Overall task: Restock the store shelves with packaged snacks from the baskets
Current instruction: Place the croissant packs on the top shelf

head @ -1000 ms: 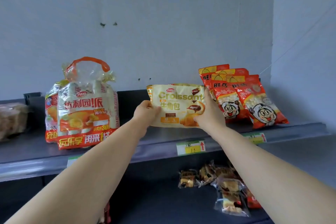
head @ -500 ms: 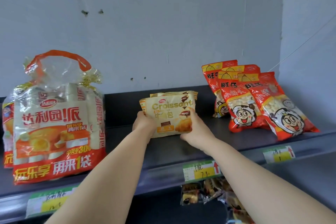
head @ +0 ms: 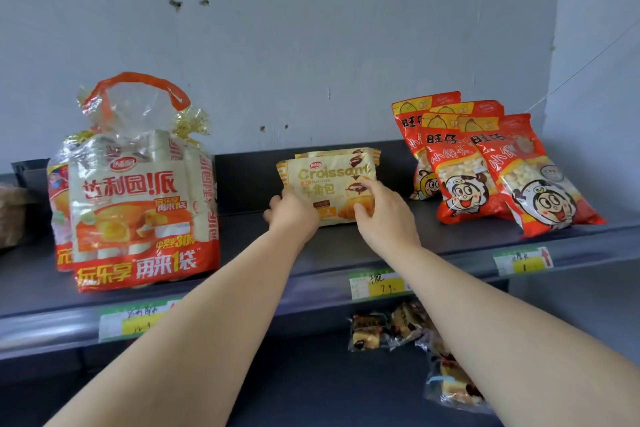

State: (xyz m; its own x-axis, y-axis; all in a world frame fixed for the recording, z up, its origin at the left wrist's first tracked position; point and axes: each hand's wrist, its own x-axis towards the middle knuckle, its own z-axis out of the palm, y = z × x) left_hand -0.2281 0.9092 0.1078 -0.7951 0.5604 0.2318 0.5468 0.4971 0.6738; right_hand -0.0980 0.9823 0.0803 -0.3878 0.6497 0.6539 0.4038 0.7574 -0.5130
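Croissant packet (head: 329, 177): upright at the middle of the upper shelf (head: 311, 253), near its back edge. Its bottom edge looks to be on the deck, though the hands hide part of it.
Left hand (head: 294, 215): fingers curled round the packet's lower left corner, gripping it.
Right hand (head: 384, 215): fingers (head: 367, 188) spread over the lower right of the front face, thumb below, pinching the packet.
Second croissant packet (head: 367, 152): just behind the first, apparently touching it; only its top edge shows.
Tip risk: the packet is soft and stands on a narrow base. Letting go before it leans on the one behind could send it flat on its face.
Push risk: pressing too hard toward the back edge may knock the rear packet over or crumple both.
Squeeze risk: a firm pinch could crush the pastry inside.
Neighbours: red snack bags (head: 464, 180) toward the right end and a large handled cake bag (head: 138, 204) toward the left, both well apart, so a snag seems unlikely.
Label: the yellow price tag (head: 377, 284) on the front edge sits roughly below the packet; sideways drift would spoil that alignment.
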